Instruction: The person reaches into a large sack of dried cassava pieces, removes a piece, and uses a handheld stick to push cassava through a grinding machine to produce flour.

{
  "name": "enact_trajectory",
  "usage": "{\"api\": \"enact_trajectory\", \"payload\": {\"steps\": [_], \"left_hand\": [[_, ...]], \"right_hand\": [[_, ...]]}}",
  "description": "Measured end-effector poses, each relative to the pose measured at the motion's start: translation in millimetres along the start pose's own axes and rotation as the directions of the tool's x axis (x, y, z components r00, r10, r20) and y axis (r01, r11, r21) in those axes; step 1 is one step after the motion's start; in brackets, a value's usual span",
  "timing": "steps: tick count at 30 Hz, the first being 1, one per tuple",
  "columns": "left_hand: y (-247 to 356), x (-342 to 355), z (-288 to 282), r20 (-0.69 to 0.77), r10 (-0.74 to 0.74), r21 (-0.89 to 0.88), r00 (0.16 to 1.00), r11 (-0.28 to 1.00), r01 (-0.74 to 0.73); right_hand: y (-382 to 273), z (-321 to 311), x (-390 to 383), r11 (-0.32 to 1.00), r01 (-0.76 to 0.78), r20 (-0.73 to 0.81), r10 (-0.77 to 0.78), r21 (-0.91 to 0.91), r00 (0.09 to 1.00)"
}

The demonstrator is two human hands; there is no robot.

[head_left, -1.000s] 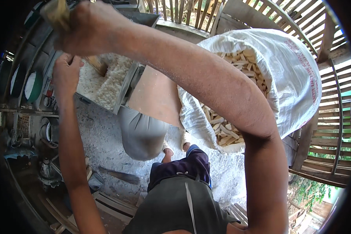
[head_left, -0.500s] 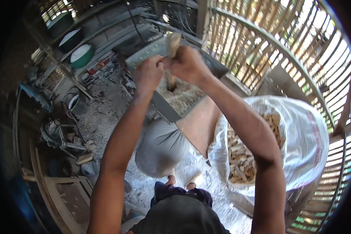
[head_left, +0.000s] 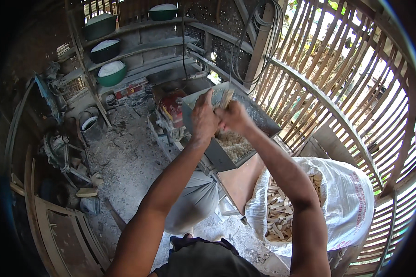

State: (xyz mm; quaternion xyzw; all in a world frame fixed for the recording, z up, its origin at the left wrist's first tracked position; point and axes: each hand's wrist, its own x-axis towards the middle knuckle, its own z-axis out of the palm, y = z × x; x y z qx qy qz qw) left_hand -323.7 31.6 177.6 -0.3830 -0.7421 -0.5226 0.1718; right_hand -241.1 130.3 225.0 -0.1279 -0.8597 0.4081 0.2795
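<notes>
My right hand [head_left: 235, 119] is closed around a pale wooden stick [head_left: 226, 98], whose top stands out above the fist. Close on its left, my left hand [head_left: 204, 119] has its fingers stretched upward, near or touching the right hand; contact is unclear. Both hands are over a grey metal hopper [head_left: 220, 156] with pale shredded or crumbled material [head_left: 237, 146] inside. The stick's lower end is hidden. A brownish board [head_left: 238, 179] slopes from the hopper's near edge toward an open white sack [head_left: 344, 198] of pale chopped pieces [head_left: 279, 214].
Below the hopper hangs a full grey bag [head_left: 194, 203]. A red machine part [head_left: 170, 108] sits left of the hopper. Several basins with white contents, one a green basin [head_left: 112, 76], stand on shelves. A metal bucket [head_left: 93, 127] is at left; a slatted wall [head_left: 351, 92] curves along the right.
The view has tilted up, showing more shelves. My left hand has gone from curled fingers to fingers pointing up. My right hand still grips the stick, of which less shows below the fist.
</notes>
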Motion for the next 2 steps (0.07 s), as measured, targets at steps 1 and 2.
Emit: {"api": "enact_trajectory", "payload": {"steps": [1,2], "left_hand": [[4,0,-8,0.099,-0.068,0.051,0.993,0.997,0.063],[1,0,-9,0.145,-0.097,0.034,0.985,0.995,0.093]], "right_hand": [[-8,-2,1,0.990,-0.142,0.127,0.141,-0.008,0.982],[-20,-4,-1,0.962,-0.269,0.247,0.274,-0.055,0.929]]}}
